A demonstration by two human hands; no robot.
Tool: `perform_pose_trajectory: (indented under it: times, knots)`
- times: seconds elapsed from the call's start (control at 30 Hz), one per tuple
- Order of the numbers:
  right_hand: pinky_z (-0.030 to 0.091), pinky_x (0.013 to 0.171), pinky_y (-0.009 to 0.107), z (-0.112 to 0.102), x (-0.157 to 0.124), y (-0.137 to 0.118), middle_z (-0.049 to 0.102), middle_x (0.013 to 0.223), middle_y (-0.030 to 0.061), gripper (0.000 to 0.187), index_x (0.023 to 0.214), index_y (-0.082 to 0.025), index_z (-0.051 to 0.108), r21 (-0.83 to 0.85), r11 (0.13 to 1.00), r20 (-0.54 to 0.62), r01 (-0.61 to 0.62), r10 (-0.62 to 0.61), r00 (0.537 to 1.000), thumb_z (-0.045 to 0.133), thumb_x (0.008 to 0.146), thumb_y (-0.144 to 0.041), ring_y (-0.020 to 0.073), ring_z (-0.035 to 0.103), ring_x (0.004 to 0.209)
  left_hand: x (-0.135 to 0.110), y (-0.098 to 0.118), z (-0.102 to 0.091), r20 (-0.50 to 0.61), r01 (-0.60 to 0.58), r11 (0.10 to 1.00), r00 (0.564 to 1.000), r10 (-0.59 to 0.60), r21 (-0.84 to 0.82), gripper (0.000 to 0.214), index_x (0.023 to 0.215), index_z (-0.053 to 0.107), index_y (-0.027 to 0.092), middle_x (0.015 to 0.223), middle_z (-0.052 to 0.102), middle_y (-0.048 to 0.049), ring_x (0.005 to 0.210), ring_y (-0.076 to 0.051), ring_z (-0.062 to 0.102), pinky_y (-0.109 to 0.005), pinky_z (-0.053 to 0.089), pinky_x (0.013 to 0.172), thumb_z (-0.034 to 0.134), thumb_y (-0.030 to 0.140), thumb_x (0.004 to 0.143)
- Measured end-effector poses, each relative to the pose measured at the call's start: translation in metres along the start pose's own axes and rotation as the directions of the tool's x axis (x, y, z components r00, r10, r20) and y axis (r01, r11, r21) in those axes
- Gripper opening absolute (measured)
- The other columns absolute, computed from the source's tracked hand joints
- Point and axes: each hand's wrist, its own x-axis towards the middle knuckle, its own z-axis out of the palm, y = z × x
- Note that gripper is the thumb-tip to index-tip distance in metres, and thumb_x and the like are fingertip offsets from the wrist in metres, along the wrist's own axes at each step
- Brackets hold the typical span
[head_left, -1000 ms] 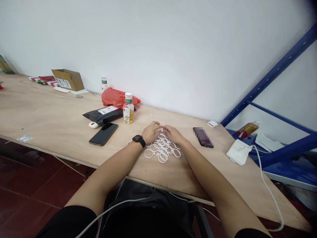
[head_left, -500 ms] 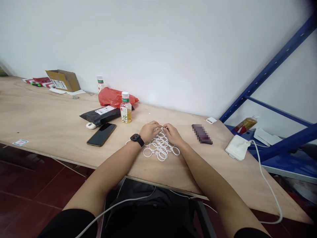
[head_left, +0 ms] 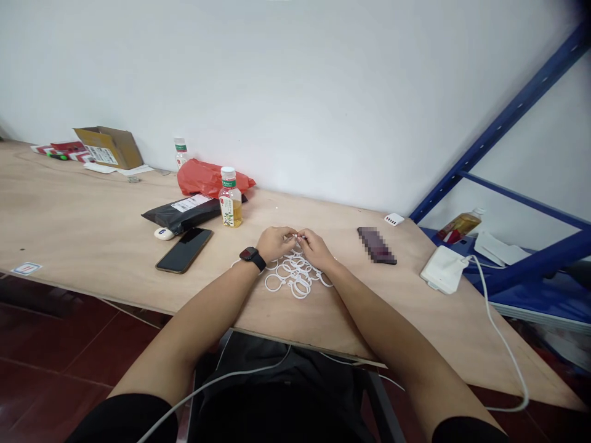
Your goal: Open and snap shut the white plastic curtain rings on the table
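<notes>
Several white plastic rings (head_left: 301,287), each with a small knob or clasp, lie in an overlapping heap on the wooden table (head_left: 295,320). At the far side of the heap my left hand (head_left: 276,243), with a black watch on its wrist, is closed in a pinch. My right hand (head_left: 316,247) pinches right beside it, fingertips almost touching. A small white piece of a ring (head_left: 296,236) shows between the two sets of fingertips; the fingers hide most of it.
Left of the hands are a phone (head_left: 184,250), a black parcel (head_left: 182,213), a drink bottle (head_left: 230,200) and a red bag (head_left: 203,176). To the right lie a blurred dark object (head_left: 376,245) and a white charger (head_left: 444,269) with a cable, near a blue metal frame (head_left: 508,126).
The view has shifted slightly. Both hands stay together over the far side of the heap, their fingertips a little closer, still pinching at the white ring.
</notes>
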Motion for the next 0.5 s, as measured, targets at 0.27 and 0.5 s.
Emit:
perform_pose_trajectory:
  times: [0.27, 0.5]
  knots:
    - [0.043, 0.083, 0.03, 0.0017, -0.0021, -0.0034, 0.063, 0.099, 0.0064, 0.017, 0.099, -0.021, 0.057, -0.009, 0.998, 0.015, 0.065, -0.065, 0.998, 0.042, 0.094, -0.026, 0.0193, 0.057, 0.092, 0.0005, 0.0016, 0.0001, -0.069, 0.055, 0.997, 0.996, -0.058, -0.045, 0.012, 0.079, 0.069, 0.016, 0.065, 0.066, -0.0006, 0.06, -0.013, 0.058, -0.022, 0.041, 0.059, 0.063, 0.023, 0.071]
    - [0.043, 0.087, 0.032, -0.0009, -0.006, -0.0043, 0.062, 0.1, 0.007, 0.02, 0.103, -0.022, 0.059, -0.031, 0.995, -0.005, 0.096, -0.096, 0.995, 0.042, 0.094, -0.027, 0.0203, 0.057, 0.098, 0.0007, -0.0021, 0.0038, -0.064, 0.056, 0.986, 0.996, -0.067, -0.158, 0.015, 0.076, 0.068, 0.015, 0.06, 0.062, 0.0012, 0.054, -0.01, 0.051, -0.021, 0.039, 0.056, 0.053, 0.014, 0.071]
